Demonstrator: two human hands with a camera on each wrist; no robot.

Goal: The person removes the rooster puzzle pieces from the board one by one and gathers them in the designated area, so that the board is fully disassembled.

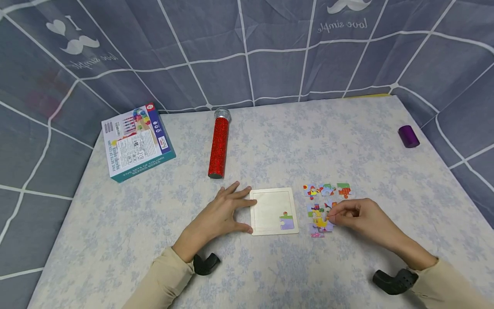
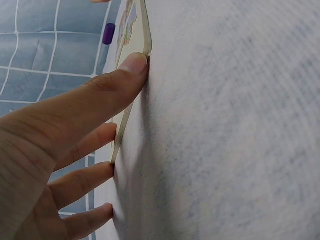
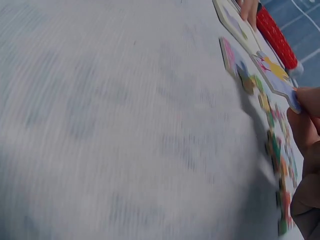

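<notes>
A pale square puzzle board (image 1: 267,212) lies on the table, with one green and lilac puzzle piece (image 1: 287,223) in its lower right corner. My left hand (image 1: 220,216) has its fingers spread, and thumb and fingers touch the board's left edge. To the right of the board, my right hand (image 1: 366,221) pinches a lilac puzzle piece with a yellow figure (image 3: 274,74) between thumb and fingers. In the right wrist view that piece is raised and tilted above other loose pieces (image 3: 227,55). More loose pieces (image 1: 343,189) lie beside and beyond the right hand, some partly hidden by it.
Behind the board lies a red glitter microphone-shaped tube (image 1: 219,148) with a silver head. A printed cardboard box (image 1: 137,141) sits at the back left. Near the right edge is a purple cylinder (image 1: 408,136). Blue-grey checked cloth (image 1: 216,38) hangs around the table.
</notes>
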